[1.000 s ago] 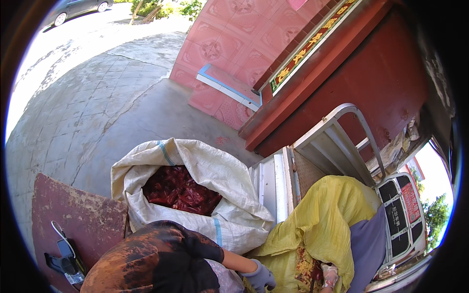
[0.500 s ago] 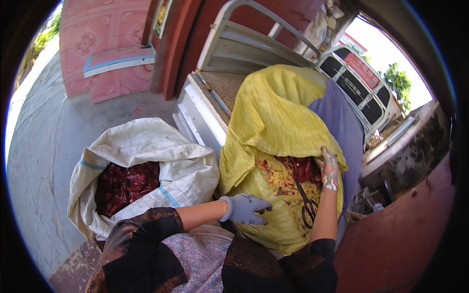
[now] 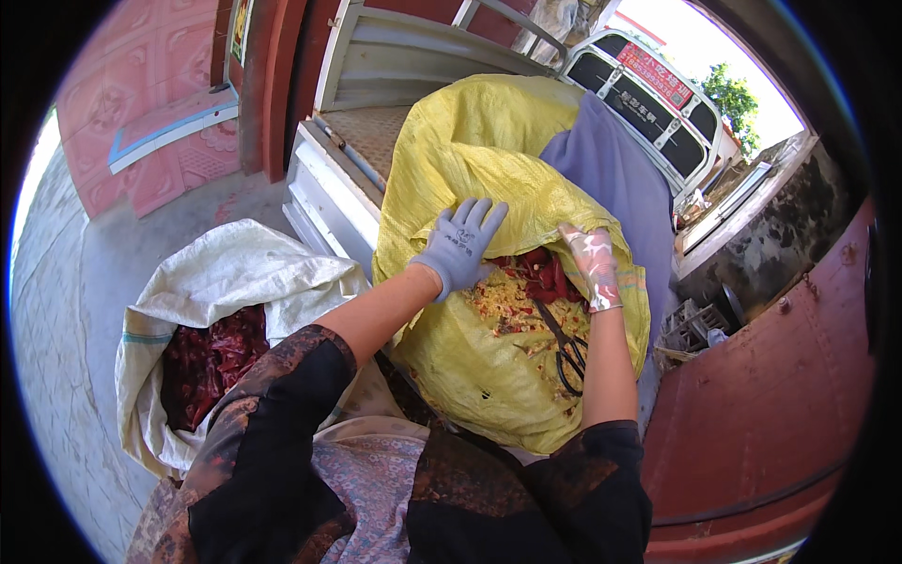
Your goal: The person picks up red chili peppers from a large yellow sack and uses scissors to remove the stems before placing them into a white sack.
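A large yellow woven sack stands before me, its mouth toward me. My left hand, in a grey glove, lies with fingers spread against the sack's upper rim; its thumb side is at the opening. My right hand, in a thin clear glove, has its fingers closed on the rim at the right of the opening. Inside, dried red chillies show beneath the rim. Pale yellow seeds and bits cover the lower fold. Black-handled scissors lie on that fold beside my right wrist, touched by neither hand.
At the left a white woven sack stands open, with dark red chillies inside. Behind the yellow sack are a truck bed, a purple-grey cloth and the white cab. A red metal panel is at the right.
My left hand has risen from in front of the yellow sack onto its upper rim, fingers spread. My right hand stays at the right rim. The whole view has shifted.
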`<move>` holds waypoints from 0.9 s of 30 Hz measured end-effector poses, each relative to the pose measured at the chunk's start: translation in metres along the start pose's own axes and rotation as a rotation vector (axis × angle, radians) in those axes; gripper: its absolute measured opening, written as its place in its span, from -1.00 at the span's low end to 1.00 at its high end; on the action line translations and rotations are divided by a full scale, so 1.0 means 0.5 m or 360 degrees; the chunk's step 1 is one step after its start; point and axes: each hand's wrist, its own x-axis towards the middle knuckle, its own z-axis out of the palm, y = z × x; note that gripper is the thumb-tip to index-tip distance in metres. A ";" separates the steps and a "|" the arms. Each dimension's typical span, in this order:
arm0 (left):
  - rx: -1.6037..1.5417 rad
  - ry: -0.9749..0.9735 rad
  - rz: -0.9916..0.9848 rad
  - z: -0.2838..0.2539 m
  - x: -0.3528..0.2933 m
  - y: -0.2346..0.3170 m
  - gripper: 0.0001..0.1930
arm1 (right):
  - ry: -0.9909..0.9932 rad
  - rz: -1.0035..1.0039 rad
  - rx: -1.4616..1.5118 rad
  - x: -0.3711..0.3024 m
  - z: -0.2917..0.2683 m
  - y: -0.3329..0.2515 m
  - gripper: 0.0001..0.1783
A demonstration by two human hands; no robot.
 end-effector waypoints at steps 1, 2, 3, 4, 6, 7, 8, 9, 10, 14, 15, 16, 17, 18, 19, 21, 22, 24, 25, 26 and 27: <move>0.0054 -0.0066 -0.0015 0.013 0.005 -0.010 -0.21 | -0.0128 -0.0106 -0.0738 -0.006 0.002 0.010 -0.66; 0.0108 -0.0132 -0.0030 0.026 0.007 -0.020 -0.23 | -0.0261 -0.0217 -0.1475 -0.013 0.005 0.024 -0.66; 0.0135 -0.0226 -0.0075 0.038 0.010 -0.031 -0.27 | -0.0207 -0.0352 -0.1548 -0.021 0.005 0.076 -0.67; 0.0129 -0.0269 -0.0075 0.046 0.010 -0.038 -0.27 | -0.0245 -0.0312 -0.1796 -0.014 0.007 0.131 -0.72; 0.0124 -0.0360 -0.0113 0.054 -0.003 -0.051 -0.27 | -0.0015 -0.0372 -0.1753 -0.014 0.008 0.187 -0.72; 0.0090 -0.0381 -0.0135 0.047 -0.011 -0.044 -0.24 | 0.0244 -0.0491 -0.1444 -0.028 -0.002 0.187 -0.64; 0.0107 -0.0327 -0.0109 0.052 -0.014 -0.038 -0.23 | 0.0334 -0.0421 -0.1274 -0.019 0.004 0.246 -0.72; 0.0124 -0.0267 -0.0074 0.056 -0.013 -0.031 -0.22 | 0.0432 -0.0350 -0.1105 -0.012 0.006 0.299 -0.79; 0.0141 -0.0204 -0.0042 0.058 -0.008 -0.027 -0.20 | 0.0529 -0.0284 -0.0935 -0.001 0.006 0.341 -0.86; 0.0198 0.0047 0.0056 0.031 0.033 -0.017 -0.11 | 0.0390 -0.0474 -0.1522 0.017 -0.040 0.205 -0.79; 0.0186 0.0109 0.0089 0.024 0.048 -0.010 -0.09 | 0.0347 -0.0443 -0.1448 0.018 -0.051 0.165 -0.78; 0.0178 0.0176 0.0122 0.020 0.063 -0.004 -0.07 | 0.0347 -0.0435 -0.1143 0.014 -0.061 0.135 -0.78; 0.0098 0.0193 0.0147 0.021 0.079 0.003 0.00 | 0.0352 -0.0425 -0.0850 0.010 -0.077 0.107 -0.78; 0.0081 0.0212 0.0145 0.023 0.091 0.014 0.01 | 0.0355 -0.0415 -0.0559 0.010 -0.091 0.085 -0.78; 0.0065 0.0231 0.0142 0.023 0.102 0.025 0.02 | 0.0355 -0.0406 -0.0267 0.013 -0.103 0.070 -0.78; 0.0017 0.0299 0.0104 0.028 0.124 0.043 0.05 | 0.0320 -0.0315 0.0209 0.027 -0.132 0.073 -0.79; -0.0018 0.0367 0.0083 0.025 0.133 0.046 0.05 | 0.0282 -0.0234 0.0405 0.021 -0.140 0.036 -0.75; -0.0081 0.0503 0.0043 0.013 0.155 0.050 0.04 | 0.0283 -0.0299 0.0890 -0.038 -0.134 -0.041 -0.71; -0.0107 0.0604 0.0124 0.011 0.171 0.062 0.01 | 0.0283 -0.0144 0.1054 -0.038 -0.123 -0.022 -0.67; -0.0043 0.0517 0.0149 0.008 0.189 0.076 -0.02 | 0.0322 -0.0220 0.1122 -0.050 -0.108 -0.007 -0.65; 0.0033 0.0424 0.0159 0.004 0.203 0.085 -0.05 | 0.0245 -0.0163 0.0674 -0.050 -0.101 -0.007 -0.65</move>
